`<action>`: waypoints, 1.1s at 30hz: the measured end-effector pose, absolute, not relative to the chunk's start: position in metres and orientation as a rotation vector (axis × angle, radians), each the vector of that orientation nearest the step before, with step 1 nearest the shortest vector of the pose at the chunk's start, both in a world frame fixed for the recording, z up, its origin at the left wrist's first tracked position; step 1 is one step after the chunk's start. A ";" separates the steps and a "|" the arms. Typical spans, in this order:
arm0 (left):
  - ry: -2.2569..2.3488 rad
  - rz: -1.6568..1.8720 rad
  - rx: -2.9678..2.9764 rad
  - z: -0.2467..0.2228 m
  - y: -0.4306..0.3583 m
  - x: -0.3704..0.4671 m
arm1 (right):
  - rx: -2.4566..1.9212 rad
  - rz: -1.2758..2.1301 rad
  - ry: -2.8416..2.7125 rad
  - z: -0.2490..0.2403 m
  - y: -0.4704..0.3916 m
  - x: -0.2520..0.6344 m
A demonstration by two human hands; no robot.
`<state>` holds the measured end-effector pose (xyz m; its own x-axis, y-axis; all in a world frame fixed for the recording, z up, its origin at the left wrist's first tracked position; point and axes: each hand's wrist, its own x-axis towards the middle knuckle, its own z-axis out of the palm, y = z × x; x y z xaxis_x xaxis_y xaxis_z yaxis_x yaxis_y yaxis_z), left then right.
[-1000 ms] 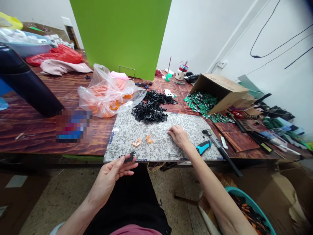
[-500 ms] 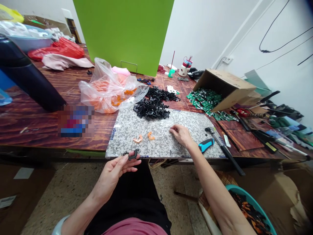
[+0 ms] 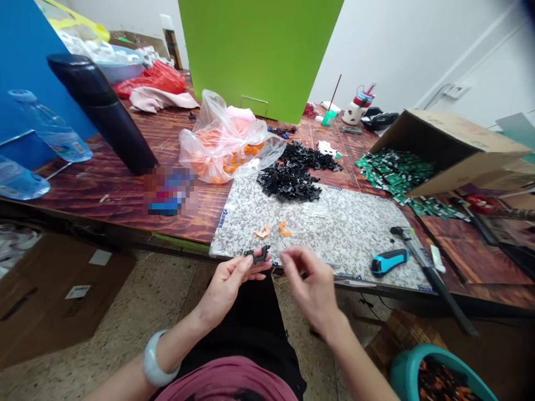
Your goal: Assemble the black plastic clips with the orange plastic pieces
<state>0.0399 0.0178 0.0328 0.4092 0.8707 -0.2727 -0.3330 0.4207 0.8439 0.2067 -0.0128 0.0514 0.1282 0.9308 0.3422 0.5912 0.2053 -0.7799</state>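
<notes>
My left hand [image 3: 234, 278] pinches a small black plastic part [image 3: 259, 254] at the front edge of the speckled board [image 3: 351, 223]. Just right of it is my right hand [image 3: 309, 284], thumb and forefinger pinched together; anything between them is too small to make out. Two orange clips [image 3: 262, 231] [image 3: 285, 229] lie on the board beyond the black part. A heap of black parts [image 3: 288, 186] sits at the board's back edge, and thin pale pins [image 3: 316, 210] lie in front of it.
A plastic bag of orange parts [image 3: 213, 150] is left of the heap. Green pieces [image 3: 397, 170] spill from a cardboard box [image 3: 463, 139]. A blue-handled tool [image 3: 389, 262] and a hammer [image 3: 430, 273] lie right. A teal basin [image 3: 412, 370] stands below, a dark flask [image 3: 104, 111] left.
My right hand has moved from beside the pins back toward the black part in my left hand. The camera view has turned, so the table's things appear shifted.
</notes>
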 end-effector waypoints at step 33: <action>0.918 0.824 0.977 0.035 0.012 0.043 | -1.458 0.464 -1.539 0.039 -0.032 0.167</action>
